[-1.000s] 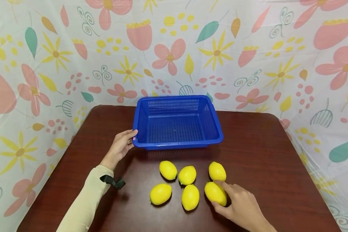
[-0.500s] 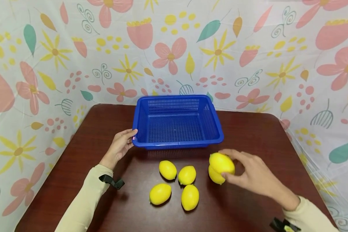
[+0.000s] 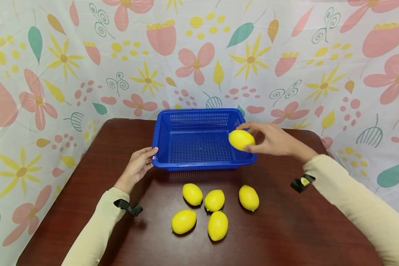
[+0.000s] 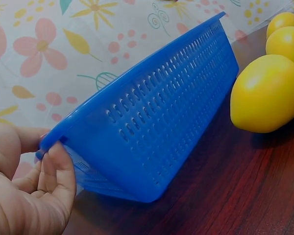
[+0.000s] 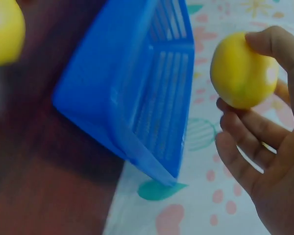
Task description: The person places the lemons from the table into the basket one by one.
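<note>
- In the head view the right hand (image 3: pixel 269 140) has its grip clamped on the held lemon (image 3: pixel 241 139), which appears over the right end of the blue basket (image 3: pixel 203 164).
- The right wrist view adds how that lemon is held: thumb on one side, fingertips on the other, with a gap between fruit and palm. There it shows apart from the basket wall.
- The left hand (image 3: pixel 137 167) has its grip clamped on the basket's near-left corner. From the head the thumb shows on the rim; the left wrist view also reveals fingers bent beneath it.
- Only the head view looks straight down onto the basket's perforated floor; the left wrist view shows the slotted outer wall instead.
- The head view alone takes in all five other lemons on the dark red-brown counter (image 3: pixel 292 225): the back-left lemon (image 3: pixel 192 194), front-left lemon (image 3: pixel 184 222), back-middle lemon (image 3: pixel 214 200), front-middle lemon (image 3: pixel 218 225) and, off to the right, the lone lemon (image 3: pixel 249 198). The left wrist view catches three lemons at its edge, the right wrist view one blurred.
- Floral cloth (image 3: pixel 194 33) backs every view.
</note>
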Motion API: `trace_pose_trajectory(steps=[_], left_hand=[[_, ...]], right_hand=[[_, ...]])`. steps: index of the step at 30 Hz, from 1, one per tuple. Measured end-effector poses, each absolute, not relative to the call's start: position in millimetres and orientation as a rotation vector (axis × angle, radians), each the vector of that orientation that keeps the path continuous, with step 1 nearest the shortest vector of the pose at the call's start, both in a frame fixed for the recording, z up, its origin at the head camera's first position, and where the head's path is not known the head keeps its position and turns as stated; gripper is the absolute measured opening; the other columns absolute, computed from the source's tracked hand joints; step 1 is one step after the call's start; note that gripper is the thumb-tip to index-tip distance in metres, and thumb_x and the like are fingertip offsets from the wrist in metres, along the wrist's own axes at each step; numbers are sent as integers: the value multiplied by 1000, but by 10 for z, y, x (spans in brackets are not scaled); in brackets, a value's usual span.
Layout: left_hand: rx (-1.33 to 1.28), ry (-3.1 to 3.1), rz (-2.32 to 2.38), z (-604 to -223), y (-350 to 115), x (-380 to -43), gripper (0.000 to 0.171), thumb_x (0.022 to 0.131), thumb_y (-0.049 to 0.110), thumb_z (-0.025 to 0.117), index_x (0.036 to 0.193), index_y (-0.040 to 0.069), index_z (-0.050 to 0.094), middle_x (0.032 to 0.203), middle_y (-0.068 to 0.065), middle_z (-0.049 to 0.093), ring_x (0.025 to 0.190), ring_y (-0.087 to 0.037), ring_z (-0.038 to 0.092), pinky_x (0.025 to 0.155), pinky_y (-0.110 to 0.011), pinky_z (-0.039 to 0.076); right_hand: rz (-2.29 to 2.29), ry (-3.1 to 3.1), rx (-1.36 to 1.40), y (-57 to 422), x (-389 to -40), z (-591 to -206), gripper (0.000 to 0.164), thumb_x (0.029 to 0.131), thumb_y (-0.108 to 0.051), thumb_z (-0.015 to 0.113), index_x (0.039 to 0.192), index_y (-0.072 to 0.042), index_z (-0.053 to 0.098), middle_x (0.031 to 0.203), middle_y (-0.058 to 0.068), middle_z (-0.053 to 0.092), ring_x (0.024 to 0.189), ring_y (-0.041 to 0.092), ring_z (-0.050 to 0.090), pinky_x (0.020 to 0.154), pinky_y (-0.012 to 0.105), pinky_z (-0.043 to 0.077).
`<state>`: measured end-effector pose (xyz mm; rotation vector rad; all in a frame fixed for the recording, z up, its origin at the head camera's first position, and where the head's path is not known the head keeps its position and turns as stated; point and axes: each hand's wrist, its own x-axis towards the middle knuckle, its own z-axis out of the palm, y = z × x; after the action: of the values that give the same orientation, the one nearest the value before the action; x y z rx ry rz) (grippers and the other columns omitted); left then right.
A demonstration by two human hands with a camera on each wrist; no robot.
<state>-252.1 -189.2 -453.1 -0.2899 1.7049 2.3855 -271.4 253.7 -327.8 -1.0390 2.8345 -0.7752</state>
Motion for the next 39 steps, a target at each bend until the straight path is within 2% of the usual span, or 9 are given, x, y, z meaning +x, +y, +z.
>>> trace_pose_trajectory(steps=[10, 19, 27, 39], left_hand=[[-317, 1701, 2377, -4521, -1923, -2514, 6, 102, 13, 64, 96, 13, 65, 77, 6, 62, 66, -5, 57, 62, -19, 52], [-308, 1693, 2391, -4533, -1925, -2516, 6, 102, 12, 64, 97, 12, 66, 76, 6, 62, 65, -4, 57, 61, -19, 51], [-303, 1695, 2380, -4524, -1914, -2515, 5, 103, 13, 62, 102, 8, 64, 76, 6, 62, 65, -5, 57, 63, -20, 51], [-299, 1697, 2379, -4538, -1897, -2516, 5, 101, 16, 66, 98, 12, 65, 75, 6, 62, 66, -4, 57, 63, -19, 51]], right_hand=[[-768, 2645, -1071, 2194, -3470, -3332, 60, 87, -27, 83, 141, -20, 56, 121, 10, 70, 108, 28, 66, 86, 47, 57], [-691, 2638, -1020, 1959, -3936, -3540, 58, 86, -18, 82, 138, -18, 57, 119, 19, 71, 103, 31, 68, 89, 50, 55], [-596, 2646, -846, 1817, -4109, -3767, 58, 89, -22, 80, 141, -23, 55, 124, 20, 68, 107, 31, 67, 92, 49, 54], [-494, 2679, -741, 1741, -4208, -3996, 55, 89, -22, 81, 138, -25, 57, 123, 20, 68, 104, 31, 61, 93, 48, 49]])
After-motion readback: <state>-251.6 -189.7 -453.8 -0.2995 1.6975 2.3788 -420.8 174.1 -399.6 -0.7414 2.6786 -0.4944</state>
